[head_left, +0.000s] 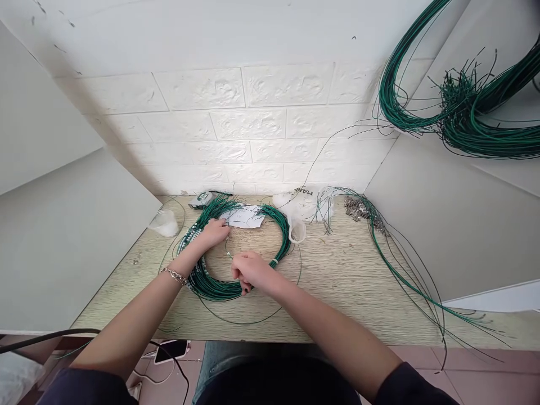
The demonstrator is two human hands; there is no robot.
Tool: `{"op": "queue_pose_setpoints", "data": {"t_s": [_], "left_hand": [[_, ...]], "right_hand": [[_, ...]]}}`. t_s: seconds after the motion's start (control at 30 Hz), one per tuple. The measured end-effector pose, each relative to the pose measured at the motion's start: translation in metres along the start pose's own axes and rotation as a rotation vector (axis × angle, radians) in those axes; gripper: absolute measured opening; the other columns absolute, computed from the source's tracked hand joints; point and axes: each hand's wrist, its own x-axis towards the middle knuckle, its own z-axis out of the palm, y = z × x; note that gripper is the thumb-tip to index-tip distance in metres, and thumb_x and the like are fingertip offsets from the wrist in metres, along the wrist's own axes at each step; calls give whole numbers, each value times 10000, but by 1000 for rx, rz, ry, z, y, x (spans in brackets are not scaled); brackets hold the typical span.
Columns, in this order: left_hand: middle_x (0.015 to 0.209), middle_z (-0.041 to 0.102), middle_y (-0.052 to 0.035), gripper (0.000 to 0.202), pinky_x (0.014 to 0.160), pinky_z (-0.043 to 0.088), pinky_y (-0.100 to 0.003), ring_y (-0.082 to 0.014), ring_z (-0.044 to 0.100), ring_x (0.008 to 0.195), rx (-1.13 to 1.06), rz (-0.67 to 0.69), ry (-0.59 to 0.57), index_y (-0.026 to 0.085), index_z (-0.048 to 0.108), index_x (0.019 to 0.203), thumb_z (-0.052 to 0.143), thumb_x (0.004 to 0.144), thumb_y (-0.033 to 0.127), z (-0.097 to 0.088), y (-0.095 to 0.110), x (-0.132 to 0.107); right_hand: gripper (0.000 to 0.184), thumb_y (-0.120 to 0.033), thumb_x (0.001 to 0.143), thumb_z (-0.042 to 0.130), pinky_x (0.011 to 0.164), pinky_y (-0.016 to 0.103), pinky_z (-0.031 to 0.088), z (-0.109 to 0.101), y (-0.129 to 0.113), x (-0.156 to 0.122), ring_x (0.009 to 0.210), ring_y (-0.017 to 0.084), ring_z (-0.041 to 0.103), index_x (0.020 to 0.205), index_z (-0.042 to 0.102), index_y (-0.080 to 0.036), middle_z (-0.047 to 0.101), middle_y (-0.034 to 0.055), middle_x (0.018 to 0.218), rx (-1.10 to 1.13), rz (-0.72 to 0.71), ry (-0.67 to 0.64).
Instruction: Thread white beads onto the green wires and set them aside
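Observation:
A coiled bundle of thin green wires (221, 289) lies on the table in front of me. Small white beads or tags (192, 236) sit along its left side, and a white tie (274, 262) wraps its right. My left hand (215, 233) is over the upper left of the coil, fingers pinched at the end of a thin wire. From there the thin wire (227, 247), with a small white piece on it, curves down toward my right hand (251, 267). That hand is closed near the coil's front edge, its fingers curled under; what they grip is mostly hidden.
Behind the coil are a tape measure (205, 199), white paper (244, 216) and a clear plastic bag (297, 198). A plastic cup (297, 230) stands right of it, a white container (164, 223) left. Small metal parts (358, 209) and loose wires (405, 275) lie right; a large wire bundle (405, 112) hangs above.

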Motion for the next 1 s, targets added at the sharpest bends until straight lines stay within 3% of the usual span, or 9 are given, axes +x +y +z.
{"op": "queue_pose_setpoints", "data": {"t_s": [0.33, 0.43, 0.57, 0.8, 1.0], "left_hand": [[1009, 566, -111, 231, 983, 236, -321, -275, 416, 1104, 130, 154, 72, 177, 550, 707, 496, 552, 15, 3, 1, 13], [922, 557, -141, 143, 990, 221, -344, -291, 421, 1087, 140, 186, 108, 164, 517, 588, 487, 593, 25, -1, -5, 12], [801, 524, -147, 226, 952, 265, -385, -323, 424, 1072, 156, 184, 148, 162, 419, 452, 496, 638, 58, -4, -9, 11], [677, 494, -112, 197, 889, 317, -422, -329, 456, 1047, 169, 208, 170, 158, 416, 517, 496, 643, 30, -5, -6, 10], [677, 519, -160, 223, 828, 368, -403, -350, 498, 1006, 264, 249, 159, 169, 341, 534, 464, 679, 52, -4, -12, 17]], "right_hand": [[109, -122, 580, 355, 321, 216, 398, 1, -3, -1, 258, 71, 338, 485, 395, -158, 288, -80, 308, -17, 12, -7], [113, -117, 577, 358, 319, 228, 403, 1, -3, -1, 256, 75, 339, 482, 405, -156, 307, -77, 308, -16, 18, -13], [115, -121, 587, 373, 320, 226, 402, 1, -1, -1, 264, 81, 350, 486, 415, -156, 317, -71, 305, -42, 28, -10], [109, -135, 601, 380, 335, 227, 410, 2, 1, 1, 266, 76, 352, 501, 413, -161, 312, -75, 328, -72, 63, -21], [101, -145, 587, 380, 320, 228, 397, 2, 2, 1, 266, 82, 352, 498, 424, -160, 323, -66, 325, -84, 40, -19]]}}
